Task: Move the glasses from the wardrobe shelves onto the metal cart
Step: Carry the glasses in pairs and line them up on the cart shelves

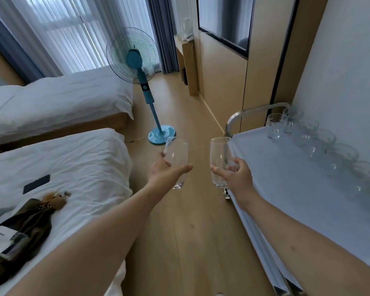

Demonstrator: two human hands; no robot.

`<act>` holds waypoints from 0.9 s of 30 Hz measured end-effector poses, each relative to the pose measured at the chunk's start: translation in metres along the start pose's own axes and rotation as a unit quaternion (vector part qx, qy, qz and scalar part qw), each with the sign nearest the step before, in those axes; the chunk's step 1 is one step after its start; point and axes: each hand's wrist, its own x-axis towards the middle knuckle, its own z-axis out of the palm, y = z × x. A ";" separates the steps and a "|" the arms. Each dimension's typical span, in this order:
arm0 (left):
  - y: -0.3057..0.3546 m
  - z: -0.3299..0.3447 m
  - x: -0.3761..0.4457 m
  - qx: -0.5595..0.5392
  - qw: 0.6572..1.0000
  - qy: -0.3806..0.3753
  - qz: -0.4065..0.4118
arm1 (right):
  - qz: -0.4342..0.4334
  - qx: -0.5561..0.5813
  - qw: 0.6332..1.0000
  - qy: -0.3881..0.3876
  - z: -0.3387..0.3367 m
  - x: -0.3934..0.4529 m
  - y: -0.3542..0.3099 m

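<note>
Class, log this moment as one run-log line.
left hand: holds glass | right hand: holds second glass | cart: row of glasses along wall

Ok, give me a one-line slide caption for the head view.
Left hand and right hand each carry a tall glass toward the metal cart, where a row of glasses stands.

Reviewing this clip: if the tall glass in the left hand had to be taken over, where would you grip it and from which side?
Probably the bare upper bowl of the tall glass, from its right: the left hand wraps the lower bowl from the left, and the top is clear.
</note>
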 end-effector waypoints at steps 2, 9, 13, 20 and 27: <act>-0.005 0.015 0.013 0.015 1.000 -0.013 -0.014 | 0.019 -0.005 1.000 0.009 -0.002 0.014 0.008; -0.013 0.055 0.074 0.044 0.996 -0.073 -0.025 | 0.079 0.003 0.995 0.059 -0.004 0.057 0.029; -0.001 0.070 0.125 0.036 0.993 -0.115 0.008 | 0.101 -0.005 0.990 0.103 0.001 0.080 0.038; 0.016 0.094 0.213 0.014 0.972 -0.227 0.064 | 0.123 0.029 0.970 0.208 0.024 0.114 0.034; -0.001 0.111 0.285 0.003 0.941 -0.334 0.057 | 0.156 0.044 0.943 0.290 0.074 0.128 0.047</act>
